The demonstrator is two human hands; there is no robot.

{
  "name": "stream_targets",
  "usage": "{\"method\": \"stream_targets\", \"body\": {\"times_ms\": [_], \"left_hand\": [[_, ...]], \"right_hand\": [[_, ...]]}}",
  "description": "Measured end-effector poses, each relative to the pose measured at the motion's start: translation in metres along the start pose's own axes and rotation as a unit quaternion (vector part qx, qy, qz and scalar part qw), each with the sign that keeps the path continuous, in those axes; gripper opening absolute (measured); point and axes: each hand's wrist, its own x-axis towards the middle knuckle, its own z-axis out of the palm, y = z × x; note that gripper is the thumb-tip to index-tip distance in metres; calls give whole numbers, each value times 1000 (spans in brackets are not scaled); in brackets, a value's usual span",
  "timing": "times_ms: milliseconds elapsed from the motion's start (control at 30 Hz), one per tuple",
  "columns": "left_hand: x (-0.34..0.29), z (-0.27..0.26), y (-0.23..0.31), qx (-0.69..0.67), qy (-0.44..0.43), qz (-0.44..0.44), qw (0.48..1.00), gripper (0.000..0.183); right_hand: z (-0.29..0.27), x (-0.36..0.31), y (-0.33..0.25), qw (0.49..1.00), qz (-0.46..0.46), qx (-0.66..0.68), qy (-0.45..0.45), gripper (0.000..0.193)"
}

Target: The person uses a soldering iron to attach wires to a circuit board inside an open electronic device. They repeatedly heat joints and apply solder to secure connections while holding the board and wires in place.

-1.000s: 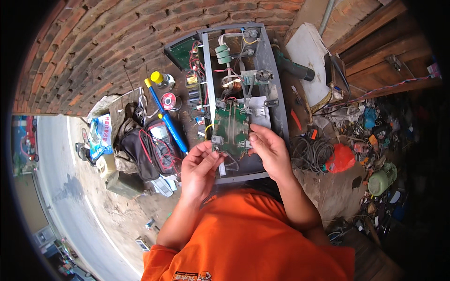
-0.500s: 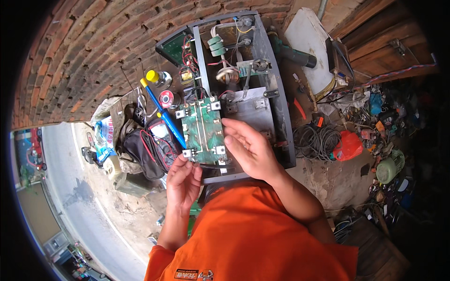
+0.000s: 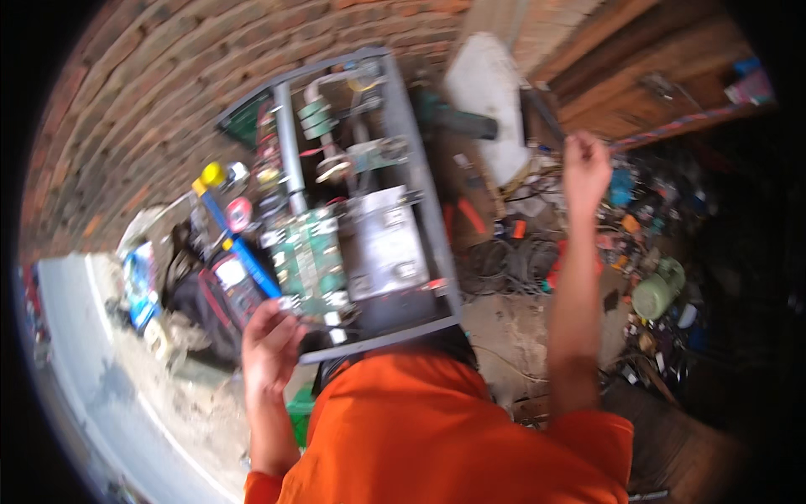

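Note:
A green circuit board point(image 3: 310, 260) with pale mounting blocks at its corners leans at the left side of an open grey metal machine housing point(image 3: 430, 210). My left hand point(image 3: 273, 343) has its fingers closed at the board's near left corner. Out to the right, well away from the housing, my right hand point(image 3: 585, 178) is raised with its fingers curled together. Motion blurs it, and anything in its fingers is hidden. Inside the housing lie a silvery metal plate point(image 3: 384, 244), green ring-shaped coils point(image 3: 316, 118) and wiring.
Left of the housing are a blue soldering iron point(image 3: 250, 265) with a yellow end, a solder spool point(image 3: 239, 214), a yellow-capped bottle point(image 3: 213, 174) and a multimeter point(image 3: 235, 281). A dark green power tool point(image 3: 470, 124) lies beyond. Coiled cable point(image 3: 508, 265) and a pale green motor point(image 3: 659, 290) sit rightward.
My right hand has left the board's right edge and swung far right, its fingers now curled. My left hand stays at the board's corner. The whole view has shifted and blurred.

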Motion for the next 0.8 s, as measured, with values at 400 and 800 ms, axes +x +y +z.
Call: {"method": "stream_targets", "body": {"times_ms": [400, 800], "left_hand": [[-2, 2, 0, 29, -46, 51, 997, 16], [6, 5, 0, 91, -96, 67, 989, 16]], "right_hand": [[43, 41, 45, 951, -62, -285, -99, 28], [-105, -80, -127, 941, 142, 302, -59, 42]]}}
